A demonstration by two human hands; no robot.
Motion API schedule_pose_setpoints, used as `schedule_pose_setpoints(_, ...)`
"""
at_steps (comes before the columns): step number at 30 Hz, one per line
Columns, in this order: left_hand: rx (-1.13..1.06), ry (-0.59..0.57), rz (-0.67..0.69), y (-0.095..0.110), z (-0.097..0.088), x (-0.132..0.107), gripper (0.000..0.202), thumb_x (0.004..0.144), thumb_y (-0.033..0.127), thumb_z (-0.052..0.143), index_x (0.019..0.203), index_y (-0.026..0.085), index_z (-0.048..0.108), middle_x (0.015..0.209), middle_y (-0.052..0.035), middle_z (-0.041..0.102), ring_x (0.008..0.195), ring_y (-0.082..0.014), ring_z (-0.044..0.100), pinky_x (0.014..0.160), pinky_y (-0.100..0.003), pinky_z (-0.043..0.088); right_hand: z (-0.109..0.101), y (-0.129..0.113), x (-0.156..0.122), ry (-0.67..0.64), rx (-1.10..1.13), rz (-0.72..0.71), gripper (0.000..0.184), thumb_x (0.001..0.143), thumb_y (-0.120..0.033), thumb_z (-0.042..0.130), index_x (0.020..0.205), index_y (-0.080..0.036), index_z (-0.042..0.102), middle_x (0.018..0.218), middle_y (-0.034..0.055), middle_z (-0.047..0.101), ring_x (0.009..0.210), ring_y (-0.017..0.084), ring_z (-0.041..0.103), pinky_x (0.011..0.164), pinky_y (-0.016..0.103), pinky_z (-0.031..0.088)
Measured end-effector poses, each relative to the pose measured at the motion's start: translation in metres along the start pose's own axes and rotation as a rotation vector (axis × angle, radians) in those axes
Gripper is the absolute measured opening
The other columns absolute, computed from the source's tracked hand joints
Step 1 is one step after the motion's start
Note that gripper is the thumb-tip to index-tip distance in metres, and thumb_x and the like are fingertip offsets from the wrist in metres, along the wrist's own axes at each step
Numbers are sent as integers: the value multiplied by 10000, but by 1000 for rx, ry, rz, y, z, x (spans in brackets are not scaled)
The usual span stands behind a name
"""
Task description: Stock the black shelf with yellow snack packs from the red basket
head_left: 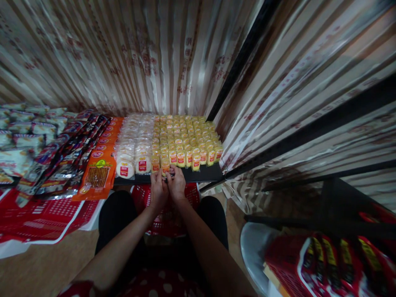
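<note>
Both hands meet at the front edge of a dark shelf (198,173). Between their fingertips is a small yellow wrapped snack (165,163), upright at the front of its row. My left hand (159,189) is closed, its fingers pinching the snack's near left side. My right hand (176,183) is closed too, with fingers curled at the right side of the same snack. Behind and to the right stand rows of similar yellow wrapped snacks (188,144). Left of them are rows of round white wrapped crackers (125,165) with red labels.
Orange snack bags (97,175), dark shiny packets (58,177) and white packets (18,161) lie farther left. Red baskets stand below the shelf (40,218) and between my knees (192,198). Dark metal posts (241,62) and a striped curtain (139,49) border the shelf. A packed red basket (284,255) sits lower right.
</note>
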State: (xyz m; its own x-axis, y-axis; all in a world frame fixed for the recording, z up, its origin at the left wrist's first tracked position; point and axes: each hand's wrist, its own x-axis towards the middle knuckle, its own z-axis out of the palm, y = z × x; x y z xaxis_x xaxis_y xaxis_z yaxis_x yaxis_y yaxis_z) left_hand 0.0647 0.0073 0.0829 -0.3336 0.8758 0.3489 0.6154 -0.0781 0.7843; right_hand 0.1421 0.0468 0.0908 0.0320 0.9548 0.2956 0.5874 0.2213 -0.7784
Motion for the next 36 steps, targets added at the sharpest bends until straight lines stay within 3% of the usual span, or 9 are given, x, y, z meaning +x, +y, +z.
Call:
schedule_pose_setpoints(8, 3, -11, 76, 15, -3, -11, 458, 780, 58, 389, 1228, 135, 445, 1045, -105, 455, 814, -147, 527, 825, -359, 502, -27, 4, -8, 111, 139, 51, 284, 839, -286, 478, 1082, -165, 558, 1033, 102, 570, 901, 167, 566, 665, 255, 518)
schedule_pose_setpoints(12, -20, -80, 109, 22, 8, -23, 392, 798, 69, 387, 1171, 127, 493, 1057, -115, 485, 930, -177, 544, 860, -366, 493, -48, 20, -5, 224, 121, 121, 296, 835, -316, 481, 1067, -143, 546, 1024, 115, 546, 896, 172, 554, 634, 252, 512)
schedule_pose_setpoints(18, -46, -168, 127, 39, 20, -32, 353, 820, 81, 375, 1138, 127, 522, 1037, -112, 525, 997, -193, 546, 896, -365, 481, -71, 39, 13, 310, -86, 197, 377, 794, -327, 546, 1130, -158, 519, 1020, 98, 532, 811, 174, 552, 804, 347, 469)
schedule_pose_setpoints(24, 2, -139, 110, 35, 18, -19, 378, 783, 58, 396, 1133, 109, 527, 1040, -121, 519, 976, -193, 556, 869, -361, 493, -72, 43, 28, 224, -152, 182, 393, 785, -326, 553, 1144, -172, 515, 1029, 79, 571, 765, 152, 565, 758, 296, 454)
schedule_pose_setpoints(30, 40, -116, 102, 24, 8, -8, 385, 764, 61, 409, 1119, 137, 536, 1024, -100, 529, 966, -193, 557, 881, -372, 485, -70, 45, 28, 246, -159, 177, 359, 793, -334, 537, 1107, -160, 538, 992, 64, 584, 737, 131, 561, 733, 263, 441)
schedule_pose_setpoints(36, -43, -193, 141, 40, 22, -4, 338, 808, 100, 383, 1107, 139, 536, 992, -96, 563, 947, -188, 566, 854, -357, 494, -74, 44, 26, 293, -150, 152, 351, 801, -331, 525, 1105, -156, 542, 939, 53, 579, 740, 131, 552, 740, 262, 441)
